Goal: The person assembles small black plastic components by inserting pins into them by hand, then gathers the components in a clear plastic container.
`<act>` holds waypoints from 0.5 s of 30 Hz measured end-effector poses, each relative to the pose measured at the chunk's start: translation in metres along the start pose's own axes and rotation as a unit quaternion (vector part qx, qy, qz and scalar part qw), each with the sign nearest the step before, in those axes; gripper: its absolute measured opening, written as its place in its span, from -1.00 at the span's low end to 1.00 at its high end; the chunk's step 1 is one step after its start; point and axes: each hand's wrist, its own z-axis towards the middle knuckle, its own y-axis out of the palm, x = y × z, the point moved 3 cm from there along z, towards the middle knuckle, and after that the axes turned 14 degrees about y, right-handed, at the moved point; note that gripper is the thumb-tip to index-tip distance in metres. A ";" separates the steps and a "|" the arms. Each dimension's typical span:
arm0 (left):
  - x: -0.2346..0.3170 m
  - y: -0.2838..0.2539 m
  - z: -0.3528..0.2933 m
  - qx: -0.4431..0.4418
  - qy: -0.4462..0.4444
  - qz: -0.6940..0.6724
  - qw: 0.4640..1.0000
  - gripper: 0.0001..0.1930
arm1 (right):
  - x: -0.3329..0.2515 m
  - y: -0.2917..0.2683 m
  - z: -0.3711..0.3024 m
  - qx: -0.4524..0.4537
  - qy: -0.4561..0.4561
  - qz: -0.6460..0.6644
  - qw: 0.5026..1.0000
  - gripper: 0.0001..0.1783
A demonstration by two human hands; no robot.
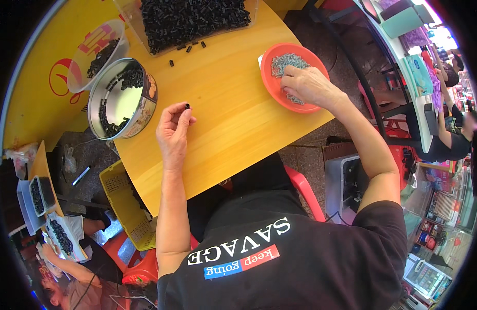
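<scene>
My left hand (172,130) is closed over the near left part of the table, pinching a small black plastic piece (187,106) between thumb and fingers. Its top end sticks out above the fingertips. Over at the right, my right hand (312,87) reaches into a red-orange bowl (268,85) with its fingers bunched together. Many small silvery metal pieces (286,62), perhaps screws, lie in that bowl. Whatever the right fingertips hold is hidden. Several loose black pieces (189,48) rest on the yellow wooden table (223,103), below a clear bin (255,20) heaped with the same kind.
A round tin (148,101) with black pieces stands at the table's left edge, beside a clear tub (83,62) holding more. A yellow crate (120,199) sits below on the left. Other people work at tables on both sides. A red chair (304,191) is under me.
</scene>
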 end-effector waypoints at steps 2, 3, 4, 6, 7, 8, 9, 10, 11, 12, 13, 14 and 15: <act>0.000 0.000 0.000 0.001 0.002 0.003 1.000 -0.82 | 0.000 0.002 0.003 0.015 0.020 0.022 0.999 -0.92; 0.000 0.000 0.000 0.000 0.003 0.003 1.000 -0.82 | 0.001 0.002 0.003 0.014 0.019 0.022 0.999 -0.92; 0.000 0.000 0.000 -0.002 0.004 0.003 1.000 -0.82 | 0.004 -0.001 0.003 0.050 0.028 0.070 0.996 -0.91; 0.004 0.002 0.001 -0.001 0.005 0.007 1.000 -0.82 | 0.007 -0.006 0.002 0.084 0.034 0.120 0.989 -0.89; 0.005 0.002 0.001 -0.002 0.007 0.011 1.000 -0.83 | 0.009 -0.010 0.001 0.108 0.057 0.126 0.985 -0.89; 0.004 0.002 0.001 -0.002 0.007 0.010 1.000 -0.83 | 0.011 -0.014 0.000 0.132 0.081 0.130 0.979 -0.88; 0.004 0.002 0.000 -0.001 0.003 0.008 1.000 -0.82 | 0.011 -0.014 0.000 0.131 0.082 0.130 0.979 -0.88; 0.004 0.001 0.000 -0.001 -0.001 0.006 1.000 -0.82 | 0.012 -0.014 0.000 0.136 0.087 0.119 0.980 -0.88; 0.003 0.001 0.000 -0.002 -0.001 0.005 1.000 -0.82 | 0.013 -0.014 -0.001 0.141 0.092 0.108 0.980 -0.88; 0.003 0.000 0.000 0.000 0.000 0.002 1.000 -0.82 | 0.013 -0.014 -0.001 0.140 0.093 0.108 0.980 -0.88; 0.002 0.000 0.000 0.001 0.001 0.000 1.000 -0.82 | 0.012 -0.012 0.000 0.122 0.087 0.099 0.984 -0.88; 0.002 0.000 0.000 0.001 0.001 -0.001 1.000 -0.82 | 0.010 -0.010 0.002 0.105 0.082 0.090 0.987 -0.89; 0.002 0.000 0.000 -0.001 0.002 0.001 1.000 -0.82 | 0.010 -0.008 0.002 0.105 0.082 0.090 0.987 -0.89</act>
